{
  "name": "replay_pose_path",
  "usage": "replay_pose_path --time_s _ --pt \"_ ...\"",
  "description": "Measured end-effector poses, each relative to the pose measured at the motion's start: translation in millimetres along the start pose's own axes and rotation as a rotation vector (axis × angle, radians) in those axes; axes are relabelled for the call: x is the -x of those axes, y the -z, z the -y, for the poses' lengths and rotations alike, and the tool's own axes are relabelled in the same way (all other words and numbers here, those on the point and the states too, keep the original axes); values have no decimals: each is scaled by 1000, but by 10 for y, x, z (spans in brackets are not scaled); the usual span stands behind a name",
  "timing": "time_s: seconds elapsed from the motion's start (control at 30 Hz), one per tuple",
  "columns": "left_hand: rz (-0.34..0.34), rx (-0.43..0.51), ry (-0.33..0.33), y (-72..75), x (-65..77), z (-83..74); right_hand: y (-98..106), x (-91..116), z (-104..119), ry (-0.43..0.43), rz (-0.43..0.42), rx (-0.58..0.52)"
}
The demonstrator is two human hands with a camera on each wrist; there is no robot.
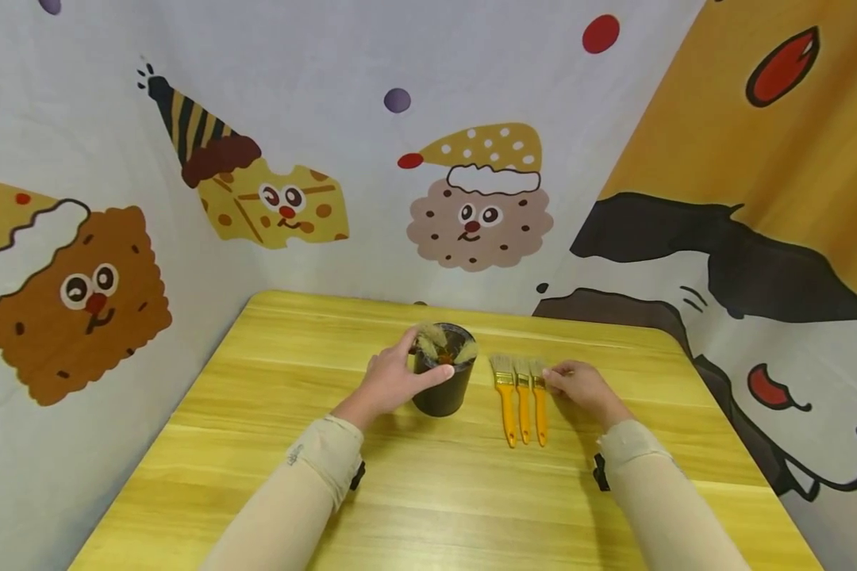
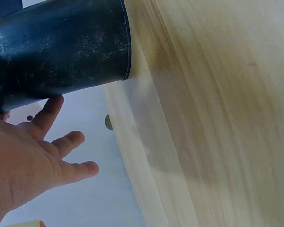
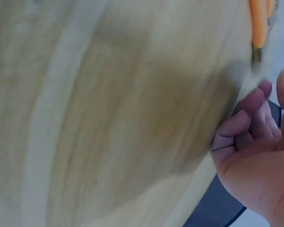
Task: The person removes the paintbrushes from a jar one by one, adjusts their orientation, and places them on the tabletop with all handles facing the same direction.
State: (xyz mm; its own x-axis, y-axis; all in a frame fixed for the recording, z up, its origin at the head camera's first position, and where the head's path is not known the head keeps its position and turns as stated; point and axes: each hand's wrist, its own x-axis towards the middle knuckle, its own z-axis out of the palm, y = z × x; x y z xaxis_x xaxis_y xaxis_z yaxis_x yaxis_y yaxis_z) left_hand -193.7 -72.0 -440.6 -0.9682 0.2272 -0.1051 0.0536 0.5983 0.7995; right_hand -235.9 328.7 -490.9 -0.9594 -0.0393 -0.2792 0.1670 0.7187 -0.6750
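Note:
A dark pot [image 1: 440, 392] stands upright on the table, with pale bristly tufts [image 1: 432, 341] showing at its mouth. My left hand [image 1: 400, 373] holds it near the rim, thumb across the near side and fingers at the far left. The left wrist view shows the pot's scuffed dark wall [image 2: 66, 52] and the other fingers spread beside it. To its right lie three paintbrushes [image 1: 524, 396] with orange handles, side by side, bristles away from me. My right hand [image 1: 577, 385] is at the rightmost brush's bristles, its fingers loosely bent in the right wrist view [image 3: 251, 137].
The yellow wood-grain table [image 1: 257, 476] has its back edge against a white cloth [image 1: 328, 103] printed with cartoon food. At the right the cloth carries a large cartoon animal [image 1: 757, 357]. Black wrist straps [image 1: 601, 473] show by the sleeves.

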Motion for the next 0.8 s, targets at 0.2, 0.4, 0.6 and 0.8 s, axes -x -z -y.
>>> replay_pose_path --time_s 0.2,0.4,0.6,0.8 --pt "-2 -4 0 -5 -9 -4 104 31 143 63 -114 28" --pt "-8 -14 12 14 -2 -6 83 124 840 323 -28 54" --pt "-2 -25 11 13 -14 -27 -86 236 1405 519 179 85" --pt "4 -34 4 6 -17 -31 -213 171 1581 475 282 52"
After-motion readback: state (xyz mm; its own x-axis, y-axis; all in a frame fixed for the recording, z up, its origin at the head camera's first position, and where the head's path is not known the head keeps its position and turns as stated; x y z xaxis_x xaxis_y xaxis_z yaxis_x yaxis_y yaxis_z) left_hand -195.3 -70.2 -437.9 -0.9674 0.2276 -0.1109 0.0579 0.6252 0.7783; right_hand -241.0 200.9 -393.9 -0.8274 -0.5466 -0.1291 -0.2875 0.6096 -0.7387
